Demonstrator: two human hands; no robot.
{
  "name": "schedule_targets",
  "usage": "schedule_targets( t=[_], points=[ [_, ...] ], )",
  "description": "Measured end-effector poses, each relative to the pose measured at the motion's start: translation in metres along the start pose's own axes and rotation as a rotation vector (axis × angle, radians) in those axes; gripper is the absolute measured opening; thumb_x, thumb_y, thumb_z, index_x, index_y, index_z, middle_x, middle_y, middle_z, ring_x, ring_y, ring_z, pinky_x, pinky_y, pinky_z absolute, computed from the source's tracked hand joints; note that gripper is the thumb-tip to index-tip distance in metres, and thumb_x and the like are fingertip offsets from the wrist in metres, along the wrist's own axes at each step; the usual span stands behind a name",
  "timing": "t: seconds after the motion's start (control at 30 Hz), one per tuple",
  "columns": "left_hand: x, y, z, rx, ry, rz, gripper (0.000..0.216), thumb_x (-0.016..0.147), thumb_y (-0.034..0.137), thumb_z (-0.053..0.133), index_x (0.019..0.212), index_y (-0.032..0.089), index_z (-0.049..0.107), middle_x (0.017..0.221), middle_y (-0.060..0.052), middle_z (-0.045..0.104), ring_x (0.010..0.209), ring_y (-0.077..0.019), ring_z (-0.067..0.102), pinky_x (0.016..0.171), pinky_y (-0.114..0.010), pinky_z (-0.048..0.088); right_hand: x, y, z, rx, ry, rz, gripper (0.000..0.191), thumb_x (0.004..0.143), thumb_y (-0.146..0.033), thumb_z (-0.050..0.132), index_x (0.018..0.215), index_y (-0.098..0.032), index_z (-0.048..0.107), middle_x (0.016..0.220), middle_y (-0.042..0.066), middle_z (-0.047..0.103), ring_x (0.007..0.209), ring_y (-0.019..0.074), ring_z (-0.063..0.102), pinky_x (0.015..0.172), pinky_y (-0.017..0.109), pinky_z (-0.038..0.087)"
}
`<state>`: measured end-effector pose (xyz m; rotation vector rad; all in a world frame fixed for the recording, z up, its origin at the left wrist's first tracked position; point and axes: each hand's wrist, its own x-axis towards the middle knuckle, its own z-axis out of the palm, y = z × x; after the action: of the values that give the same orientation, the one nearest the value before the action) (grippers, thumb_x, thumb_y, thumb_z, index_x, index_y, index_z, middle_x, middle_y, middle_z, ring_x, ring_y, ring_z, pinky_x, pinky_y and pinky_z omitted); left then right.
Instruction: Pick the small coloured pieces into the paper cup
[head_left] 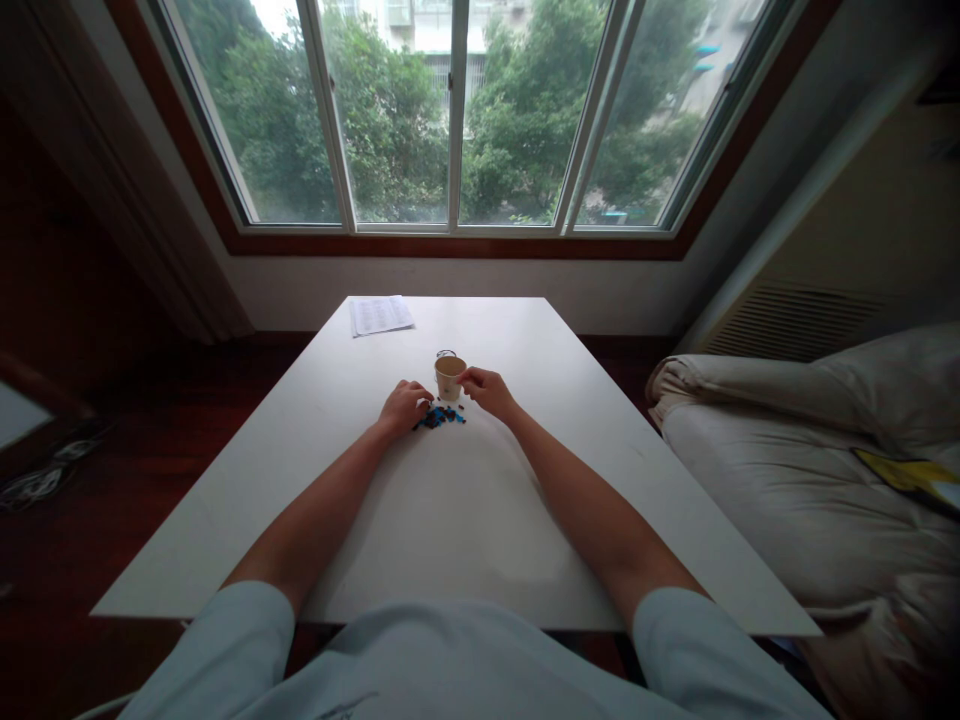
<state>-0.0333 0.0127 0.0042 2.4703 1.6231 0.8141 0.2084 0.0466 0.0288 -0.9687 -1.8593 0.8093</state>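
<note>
A small tan cup (448,384) stands upright near the middle of the white table (465,530), its mouth facing up. My right hand (487,391) has its fingertips closed at the cup's right side, just below the rim. Directly in front of the cup lies a loose pile of small blue and dark pieces (441,417), too small to name. At the pile's left edge is my left hand (403,408), fingers curled together and tips down by the pieces. What those tips hold, if anything, is too small to make out.
Printed paper sheets (381,315) lie at the table's far left corner. Just behind the cup is a thin dark looped object (446,353). A beige sofa (750,470) stands along the right side, and a wide window (450,120) is beyond the table.
</note>
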Motion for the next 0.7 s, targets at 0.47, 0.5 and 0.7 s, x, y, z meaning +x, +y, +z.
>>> schedule_targets(
  t=[0.47,0.5,0.7],
  points=[
    [-0.002,-0.008,-0.004,0.100,0.004,-0.121,0.027,0.086,0.015,0.055,0.100,0.025,0.075,0.100,-0.009,0.065,0.100,-0.0258,0.051,0.091,-0.038,0.045,-0.011,0.018,0.002,-0.448,-0.402,-0.082,0.024,0.078,-0.020,0.058,0.097,-0.020,0.073,0.070,-0.002,0.061,0.063,0.0110,0.047,0.060,0.021,0.029],
    [-0.002,-0.008,-0.004,0.101,0.005,-0.128,0.025,0.085,0.016,0.056,0.099,0.025,0.075,0.100,-0.009,0.065,0.100,-0.0258,0.051,0.091,-0.038,0.045,-0.010,0.018,0.002,-0.455,-0.409,-0.079,0.025,0.078,-0.020,0.058,0.098,-0.020,0.073,0.070,-0.002,0.061,0.063,0.0111,0.047,0.060,0.021,0.029],
    [-0.002,-0.007,-0.004,0.104,0.007,-0.151,0.016,0.084,0.023,0.062,0.095,0.024,0.073,0.101,-0.008,0.064,0.101,-0.0254,0.051,0.089,-0.037,0.045,-0.009,0.017,0.002,-0.472,-0.436,-0.064,0.028,0.079,-0.020,0.059,0.103,-0.021,0.072,0.074,-0.001,0.063,0.065,0.0115,0.049,0.063,0.021,0.031]
  ],
)
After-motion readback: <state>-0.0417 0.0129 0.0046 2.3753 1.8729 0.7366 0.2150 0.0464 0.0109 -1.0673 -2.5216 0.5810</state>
